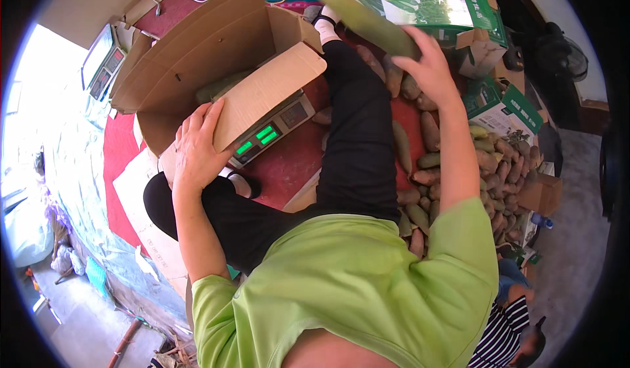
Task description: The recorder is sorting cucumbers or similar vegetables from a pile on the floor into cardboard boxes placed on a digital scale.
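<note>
My right hand (430,66) is closed round one end of a long green radish-like vegetable (367,23), held up at the far side and blurred by motion. With its fingers over the edge and the thumb outside, my left hand (197,145) grips the near flap of an open cardboard box (210,37). Part of a green vegetable (220,87) shows inside; the flap hides the rest of the box's contents. Under the box sits a digital scale (279,124) with a lit green display.
A large pile of reddish-brown and green root vegetables (505,164) spreads at the right. Green-and-white printed cartons (426,0) stand at the far right. A second scale (105,63) is at the far left, and a fan (561,56) at the right. A person in stripes (505,332) is at lower right.
</note>
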The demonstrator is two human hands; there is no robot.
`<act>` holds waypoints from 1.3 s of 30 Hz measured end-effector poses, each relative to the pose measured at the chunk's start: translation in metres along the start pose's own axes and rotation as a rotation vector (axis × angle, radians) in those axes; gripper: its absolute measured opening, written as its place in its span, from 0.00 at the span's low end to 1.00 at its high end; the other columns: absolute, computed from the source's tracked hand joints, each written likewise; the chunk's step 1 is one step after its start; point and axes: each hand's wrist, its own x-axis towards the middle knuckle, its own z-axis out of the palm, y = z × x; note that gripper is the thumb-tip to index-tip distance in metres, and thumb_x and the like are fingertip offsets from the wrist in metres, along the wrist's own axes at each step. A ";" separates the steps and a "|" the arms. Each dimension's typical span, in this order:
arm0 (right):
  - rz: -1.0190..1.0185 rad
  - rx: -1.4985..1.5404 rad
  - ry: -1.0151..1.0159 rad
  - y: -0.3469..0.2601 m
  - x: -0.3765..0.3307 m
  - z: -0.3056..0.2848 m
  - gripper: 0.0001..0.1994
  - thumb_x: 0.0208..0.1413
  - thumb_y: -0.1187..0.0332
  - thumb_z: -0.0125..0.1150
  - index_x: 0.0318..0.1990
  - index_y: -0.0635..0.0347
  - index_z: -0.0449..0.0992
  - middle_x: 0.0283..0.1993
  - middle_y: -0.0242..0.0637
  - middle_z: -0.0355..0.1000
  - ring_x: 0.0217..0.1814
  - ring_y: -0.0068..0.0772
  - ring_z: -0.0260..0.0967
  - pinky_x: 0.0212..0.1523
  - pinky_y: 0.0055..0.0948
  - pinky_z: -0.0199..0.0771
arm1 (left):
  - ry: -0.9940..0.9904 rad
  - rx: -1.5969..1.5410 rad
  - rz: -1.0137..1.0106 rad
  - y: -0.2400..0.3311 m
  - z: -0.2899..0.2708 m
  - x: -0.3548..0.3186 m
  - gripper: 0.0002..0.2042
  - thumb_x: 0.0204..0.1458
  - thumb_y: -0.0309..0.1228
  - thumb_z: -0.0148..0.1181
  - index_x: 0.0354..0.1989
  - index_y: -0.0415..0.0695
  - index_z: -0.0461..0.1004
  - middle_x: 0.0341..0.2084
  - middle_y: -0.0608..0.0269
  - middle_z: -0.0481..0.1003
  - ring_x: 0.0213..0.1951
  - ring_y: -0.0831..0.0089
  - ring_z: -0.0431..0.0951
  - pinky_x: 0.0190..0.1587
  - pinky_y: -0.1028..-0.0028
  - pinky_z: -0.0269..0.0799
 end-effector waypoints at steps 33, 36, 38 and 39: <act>1.036 -0.346 -0.651 0.186 -0.360 0.074 0.19 0.47 0.66 0.65 0.48 0.60 0.74 0.48 0.50 0.74 0.51 0.47 0.71 0.51 0.36 0.70 | -0.010 0.061 0.065 -0.007 0.016 0.003 0.39 0.39 0.29 0.65 0.65 0.54 0.58 0.58 0.59 0.64 0.58 0.56 0.64 0.60 0.61 0.58; 1.127 -0.279 -0.487 0.167 -0.404 0.085 0.18 0.46 0.64 0.64 0.45 0.58 0.74 0.48 0.47 0.73 0.51 0.49 0.70 0.52 0.36 0.69 | -0.015 0.039 0.079 -0.005 0.021 0.006 0.39 0.39 0.28 0.65 0.66 0.55 0.58 0.58 0.59 0.64 0.59 0.56 0.64 0.61 0.60 0.58; 0.987 -0.448 -0.640 0.161 -0.420 0.096 0.17 0.46 0.65 0.62 0.46 0.53 0.73 0.49 0.44 0.73 0.53 0.47 0.69 0.55 0.37 0.68 | -0.002 0.045 0.056 -0.002 0.020 0.007 0.39 0.40 0.28 0.65 0.65 0.56 0.58 0.58 0.59 0.64 0.59 0.56 0.64 0.60 0.60 0.59; 1.024 -0.457 -0.655 0.141 -0.408 0.095 0.19 0.46 0.68 0.60 0.49 0.50 0.72 0.51 0.39 0.70 0.58 0.43 0.65 0.55 0.40 0.67 | -0.009 0.030 0.035 -0.007 0.026 0.007 0.39 0.40 0.28 0.65 0.65 0.57 0.59 0.59 0.59 0.64 0.59 0.56 0.64 0.60 0.60 0.60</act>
